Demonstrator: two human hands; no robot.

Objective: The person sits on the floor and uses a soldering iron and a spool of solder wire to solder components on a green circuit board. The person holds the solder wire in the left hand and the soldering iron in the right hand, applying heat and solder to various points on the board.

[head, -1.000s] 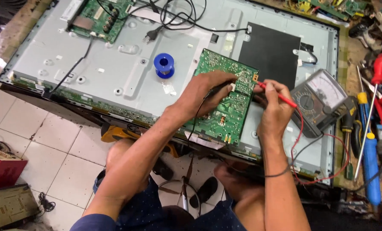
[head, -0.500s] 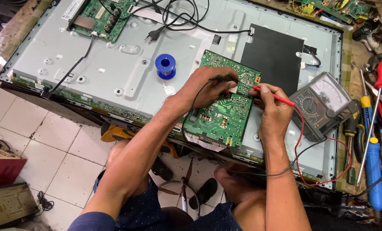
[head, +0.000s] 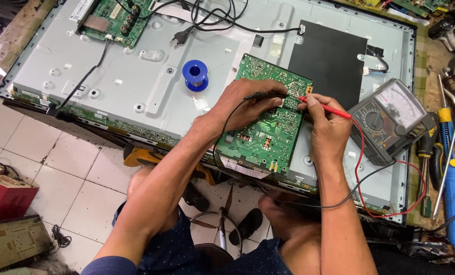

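Observation:
A green circuit board (head: 265, 135) lies on the grey metal back of a flat screen panel (head: 136, 76). My left hand (head: 248, 104) rests on the board and pinches a black test probe (head: 263, 95) whose tip touches the board's upper part. My right hand (head: 327, 127) holds a red test probe (head: 327, 108), its tip on the board beside the black one. Red and black leads run from the probes to a grey analogue multimeter (head: 385, 119) standing to the right.
A blue solder spool (head: 195, 75) sits left of the board. A second green board (head: 118, 20) and a black power plug (head: 181, 36) lie at the panel's top. Screwdrivers and tools (head: 449, 168) crowd the right edge. A red box (head: 6, 198) stands on the tiled floor.
Both hands stay on the board with the probes; the tips have shifted only slightly. The camera view has drifted a little.

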